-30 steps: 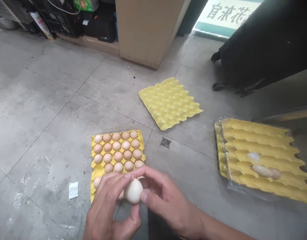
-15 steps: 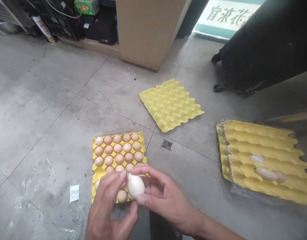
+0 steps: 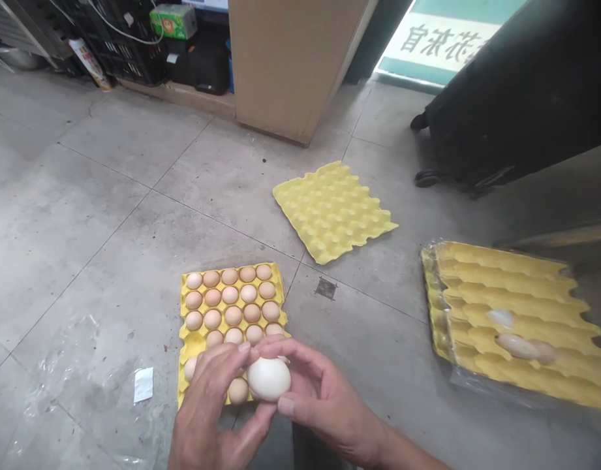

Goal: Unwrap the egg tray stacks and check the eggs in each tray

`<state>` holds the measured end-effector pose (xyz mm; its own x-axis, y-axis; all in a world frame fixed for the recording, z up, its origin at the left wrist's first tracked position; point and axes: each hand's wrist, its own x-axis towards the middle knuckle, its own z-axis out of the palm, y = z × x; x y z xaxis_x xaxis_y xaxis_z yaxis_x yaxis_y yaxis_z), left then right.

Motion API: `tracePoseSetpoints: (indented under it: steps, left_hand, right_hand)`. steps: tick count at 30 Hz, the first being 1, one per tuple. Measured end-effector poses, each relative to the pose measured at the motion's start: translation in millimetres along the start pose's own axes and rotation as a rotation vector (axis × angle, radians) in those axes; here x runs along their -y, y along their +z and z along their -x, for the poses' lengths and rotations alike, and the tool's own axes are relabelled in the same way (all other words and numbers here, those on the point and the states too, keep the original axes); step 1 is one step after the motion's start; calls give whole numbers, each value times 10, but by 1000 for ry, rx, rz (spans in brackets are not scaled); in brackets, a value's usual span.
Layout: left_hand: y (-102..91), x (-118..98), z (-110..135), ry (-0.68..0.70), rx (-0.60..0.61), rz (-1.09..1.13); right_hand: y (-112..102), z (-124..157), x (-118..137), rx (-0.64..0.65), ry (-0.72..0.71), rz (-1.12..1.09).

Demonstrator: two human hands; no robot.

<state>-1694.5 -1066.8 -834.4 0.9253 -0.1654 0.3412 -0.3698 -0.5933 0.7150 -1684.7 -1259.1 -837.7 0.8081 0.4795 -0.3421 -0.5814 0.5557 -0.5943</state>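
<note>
A white egg (image 3: 269,378) sits between my two hands above the near part of a yellow egg tray (image 3: 183,352). My right hand (image 3: 324,398) grips it from the right, its thumb on the egg's lower right and its fingers curled behind. From the left, my left hand (image 3: 209,398) closes round it, fingertips at its upper left and thumb below. Rows of brown eggs (image 3: 233,316) fill most of the tray beneath; one cup at its left side holds no egg. My hands hide part of the nearest rows.
An upturned yellow tray (image 3: 337,212) lies on the tiled floor ahead. To the right are plastic-wrapped yellow trays (image 3: 506,281) with a few eggs on top. A black wheeled case (image 3: 515,98) stands at upper right. Clear plastic film and a white packet (image 3: 143,385) lie at left.
The white egg has been turned between my fingers, from its pointed end up and left to lying more sideways. Both hands have shifted slightly down in view.
</note>
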Motion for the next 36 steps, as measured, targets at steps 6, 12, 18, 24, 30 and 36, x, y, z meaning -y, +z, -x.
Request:
tracePoseSetpoints:
  steps: [6,12,18,24,30,36]
  left_hand:
    - [-18,27,24,15,5,-25]
    - [40,-56,43,-98,-35,52]
    - [5,-42,27,-54,-14,43]
    - [42,86,167,145,291,-36]
    - [64,417,484,-103,381,-49]
    - [-222,1129,554,-509,236,-251]
  right_hand:
    - [-41,16,-71,8,-34,-62]
    - [-31,18,-56,9,-54,-28]
    - [-27,38,-38,-6,-43,53]
    - [-47,17,-78,-238,138,661]
    - [-188,50,-331,-216,251,786]
    - [-502,-16,-307,-430,188,823]
